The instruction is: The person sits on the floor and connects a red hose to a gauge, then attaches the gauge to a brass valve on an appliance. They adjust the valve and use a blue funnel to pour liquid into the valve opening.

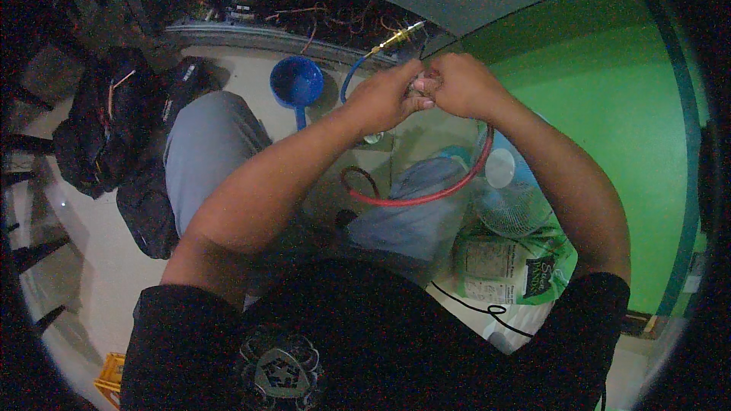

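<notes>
My left hand (384, 100) and my right hand (459, 85) meet, fingers closed round a small object that they mostly hide; I cannot make it out. A red hose (417, 199) runs from below my right hand in a wide loop over my grey-trousered legs. A blue hose (348, 76) leads up to a brass torch (394, 38), which lies just above my hands along the edge of a dark recess (221, 7) with thin copper tubes (320, 11). Left of my hands, a blue dipper (295, 80) sits on the tiled floor (236, 68).
Black bags (99, 122) lie at the left, with dark furniture legs (38, 251) beyond and a yellow crate (110, 377) at lower left. A fan with a mesh guard (506, 205) and a printed sack (487, 266) are at right, beside a green wall (624, 144).
</notes>
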